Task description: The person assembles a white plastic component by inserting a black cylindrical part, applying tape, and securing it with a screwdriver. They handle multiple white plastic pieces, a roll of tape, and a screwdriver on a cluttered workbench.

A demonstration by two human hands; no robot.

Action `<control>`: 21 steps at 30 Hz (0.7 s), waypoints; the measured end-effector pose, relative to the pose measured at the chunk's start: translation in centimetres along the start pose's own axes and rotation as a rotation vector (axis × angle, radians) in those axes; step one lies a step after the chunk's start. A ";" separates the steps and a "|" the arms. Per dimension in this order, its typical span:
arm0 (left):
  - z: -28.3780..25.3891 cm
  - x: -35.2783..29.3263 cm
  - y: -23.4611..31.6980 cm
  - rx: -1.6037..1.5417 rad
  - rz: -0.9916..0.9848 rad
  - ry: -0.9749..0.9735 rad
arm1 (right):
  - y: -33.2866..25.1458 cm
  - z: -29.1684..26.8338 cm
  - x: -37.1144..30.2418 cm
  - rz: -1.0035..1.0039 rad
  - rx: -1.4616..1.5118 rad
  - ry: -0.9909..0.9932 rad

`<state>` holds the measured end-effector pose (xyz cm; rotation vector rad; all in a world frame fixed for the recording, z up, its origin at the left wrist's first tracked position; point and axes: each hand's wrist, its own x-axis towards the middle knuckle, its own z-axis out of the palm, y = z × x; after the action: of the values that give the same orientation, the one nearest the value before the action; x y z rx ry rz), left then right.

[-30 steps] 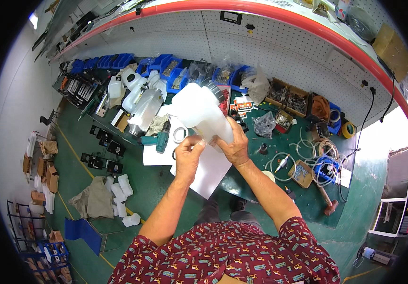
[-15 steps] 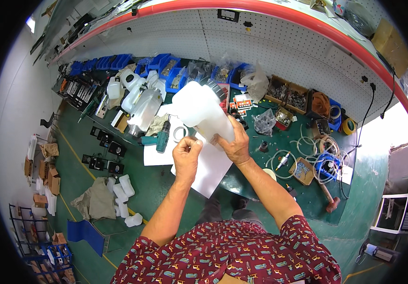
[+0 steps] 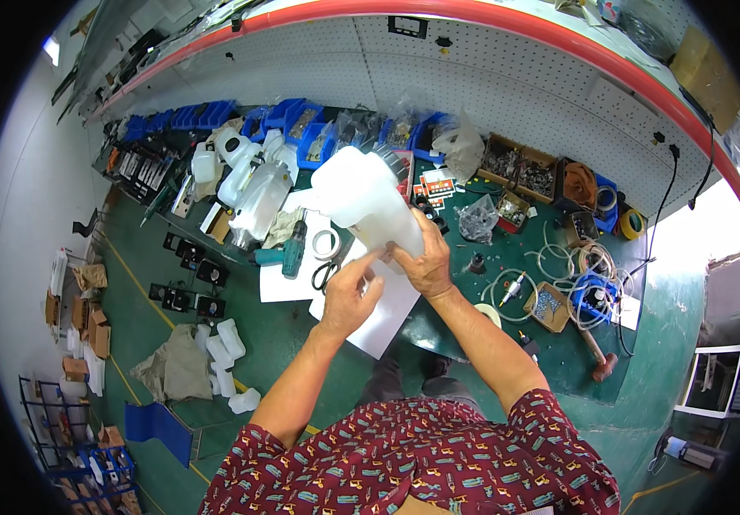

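My right hand [image 3: 429, 262] grips a white translucent plastic bottle [image 3: 368, 193] by its near right end, thumb toward me and fingers behind it. The bottle is tilted above the bench, its dark ribbed cap [image 3: 389, 158] at the far side. At the bottle's near end my left hand [image 3: 352, 294] stretches its index finger toward the plastic, close to my right thumb. The left thumb stands apart and the other fingers are curled; nothing shows in that hand. Below lie white paper sheets [image 3: 385, 319], black-handled scissors [image 3: 325, 275], a tape roll [image 3: 327, 245] and a green cordless drill [image 3: 288, 251].
Several white plastic tanks [image 3: 260, 202] lie at the left of the green bench. Blue bins [image 3: 311, 150] line the back. To the right are coiled clear tubing [image 3: 588, 266], a cardboard box of small parts [image 3: 550, 307] and a hammer [image 3: 600, 359].
My left hand has turned from a pinch to an extended index finger at the bottle's near end. The scissors have come into sight beside it. The bottle stays in my right hand.
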<state>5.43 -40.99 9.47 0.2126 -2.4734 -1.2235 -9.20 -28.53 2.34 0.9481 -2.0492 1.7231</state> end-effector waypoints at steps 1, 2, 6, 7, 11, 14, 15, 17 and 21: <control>0.1 -0.3 0.0 -0.029 0.037 0.022 | 0.1 -0.1 -0.1 0.001 0.000 -0.003; 0.1 -0.5 0.1 -0.059 0.073 0.044 | 0.2 -0.2 -0.1 0.003 0.000 -0.007; -0.2 0.0 1.5 -0.118 0.156 0.180 | 0.2 -0.5 0.0 -0.004 -0.031 -0.004; -0.3 0.1 1.6 -0.105 0.173 0.200 | 0.1 -0.5 0.0 -0.005 -0.024 -0.006; 1.1 0.2 0.7 -0.466 -0.092 0.374 | -0.1 -0.4 0.0 -0.023 -0.020 -0.014; 0.8 1.0 2.0 -0.577 -0.256 0.298 | 0.1 -0.5 -0.1 -0.052 -0.044 -0.007; 0.9 1.3 2.3 -0.590 -0.289 0.280 | 0.2 -0.5 -0.1 -0.063 -0.054 -0.003; 0.1 0.7 1.2 -0.624 -0.303 0.250 | 0.3 -0.5 -0.1 -0.065 -0.073 0.000; 0.3 0.4 0.2 -0.555 -0.229 0.284 | 0.4 -0.9 -0.2 -0.082 -0.089 -0.007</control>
<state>4.91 -40.80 9.54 0.4854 -1.8262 -1.7791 -9.49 -27.60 2.17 0.9968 -2.0429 1.5761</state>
